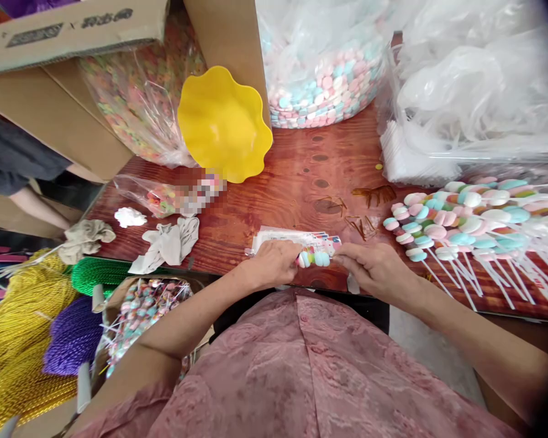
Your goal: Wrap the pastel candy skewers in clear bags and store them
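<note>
Near the table's front edge, a candy skewer (314, 259) of pastel marshmallows with a bit of green and yellow is held level between my hands. My left hand (277, 263) is closed around its left end. At the right end, my right hand (369, 266) pinches with thumb and forefinger; whether it grips the stick or clear wrapping is too small to tell. Just behind the skewer lies a flat stack of printed clear bags (285, 236), partly covered by my left hand. To the right is a pile of finished-looking marshmallow skewers (461, 219) with white sticks.
A yellow scalloped bowl (226, 125) leans by a cardboard box (232, 36) and a bag of gummy candy (137, 97). Behind are a bag of marshmallows (324, 85) and a clear plastic bin (475, 143). Brown twist ties (363, 225) and cloth gloves (168, 243) lie about. Another person's arm (39, 204) shows left.
</note>
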Motion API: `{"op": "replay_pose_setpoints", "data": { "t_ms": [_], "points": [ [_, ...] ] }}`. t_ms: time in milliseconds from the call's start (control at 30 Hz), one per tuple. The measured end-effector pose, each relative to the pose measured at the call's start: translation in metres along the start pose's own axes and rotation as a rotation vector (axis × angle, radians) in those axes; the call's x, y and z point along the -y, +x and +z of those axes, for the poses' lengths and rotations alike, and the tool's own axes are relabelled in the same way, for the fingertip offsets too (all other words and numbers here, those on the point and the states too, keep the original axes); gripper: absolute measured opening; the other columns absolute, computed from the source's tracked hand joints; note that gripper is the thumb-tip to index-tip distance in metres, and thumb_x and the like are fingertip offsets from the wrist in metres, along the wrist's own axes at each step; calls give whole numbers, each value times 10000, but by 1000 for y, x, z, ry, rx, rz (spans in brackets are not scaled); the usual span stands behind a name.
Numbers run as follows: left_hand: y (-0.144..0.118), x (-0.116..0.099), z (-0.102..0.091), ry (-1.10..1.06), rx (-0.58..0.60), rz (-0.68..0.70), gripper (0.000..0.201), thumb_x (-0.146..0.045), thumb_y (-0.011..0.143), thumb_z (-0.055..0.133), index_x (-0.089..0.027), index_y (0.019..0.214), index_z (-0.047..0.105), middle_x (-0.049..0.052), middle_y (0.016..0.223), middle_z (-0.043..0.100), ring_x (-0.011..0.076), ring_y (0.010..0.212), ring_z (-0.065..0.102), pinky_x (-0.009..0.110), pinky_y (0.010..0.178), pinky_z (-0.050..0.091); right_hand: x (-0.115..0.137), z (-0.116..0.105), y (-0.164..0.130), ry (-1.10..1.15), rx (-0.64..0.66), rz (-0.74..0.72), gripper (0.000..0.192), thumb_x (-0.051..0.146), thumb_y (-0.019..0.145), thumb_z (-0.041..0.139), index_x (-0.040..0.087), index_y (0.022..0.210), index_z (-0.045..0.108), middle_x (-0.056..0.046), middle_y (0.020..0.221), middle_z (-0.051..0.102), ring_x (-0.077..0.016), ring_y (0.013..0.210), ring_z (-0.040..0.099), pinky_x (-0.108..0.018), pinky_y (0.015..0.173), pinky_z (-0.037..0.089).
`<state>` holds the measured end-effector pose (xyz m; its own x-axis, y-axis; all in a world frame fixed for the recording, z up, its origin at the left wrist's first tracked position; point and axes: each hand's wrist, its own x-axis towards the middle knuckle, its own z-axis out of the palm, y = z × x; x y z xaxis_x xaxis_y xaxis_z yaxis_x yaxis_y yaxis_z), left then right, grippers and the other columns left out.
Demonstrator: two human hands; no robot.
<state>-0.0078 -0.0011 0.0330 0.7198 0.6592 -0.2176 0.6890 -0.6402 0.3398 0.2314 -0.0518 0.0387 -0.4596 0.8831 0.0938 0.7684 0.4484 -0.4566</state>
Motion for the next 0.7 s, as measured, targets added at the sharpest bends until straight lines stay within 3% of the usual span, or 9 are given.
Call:
{"op": "replay_pose_setpoints", "data": {
  "t_ms": [100,200,333,467,600,700],
  "points": [
    [-3,0,-7,-167,54,66,88,-154,748,517,-190,797,581,31,710,604,194,689,572,295,619,393,-5,-5,-1,-31,-101,-180,300,295,1001,434,189,937,707,-39,785,696,-126,665,606,-244,610,368],
    [-4,-1,-15,-364,112,132,102,-125,664,534,-196,736,517,-25,631,508,135,587,462,266,564,342,-8,-14,0,-121,-169,-269,307,261,997,433,190,894,714,-34,773,666,-110,640,567,-245,574,339],
    [-2,-1,-21,-588,205,177,174,-103,622,540,-191,763,489,-45,674,485,112,615,430,240,585,350,-11,-24,0,-322,-309,-321,270,199,963,453,202,859,702,-31,773,660,-119,645,541,-272,578,332],
    [2,1,-20,-712,303,209,208,-164,644,658,-180,807,529,-41,731,518,125,687,474,234,642,390,-12,-28,-3,-362,-318,-361,222,177,940,473,228,923,688,-26,808,664,-130,686,542,-293,629,371],
    [6,0,-14,-824,270,191,321,-223,654,728,-171,945,604,-26,853,585,146,789,529,244,716,429,0,-24,-5,-378,-338,-465,204,132,918,468,215,926,654,-16,775,644,-120,653,515,-299,620,341],
    [7,-2,-10,-803,205,169,295,-213,674,718,-169,949,622,-17,872,602,150,815,555,245,731,438,12,-19,-4,-399,-284,-453,209,105,909,453,197,845,629,1,681,603,-114,602,491,-301,600,302]
  ]
}}
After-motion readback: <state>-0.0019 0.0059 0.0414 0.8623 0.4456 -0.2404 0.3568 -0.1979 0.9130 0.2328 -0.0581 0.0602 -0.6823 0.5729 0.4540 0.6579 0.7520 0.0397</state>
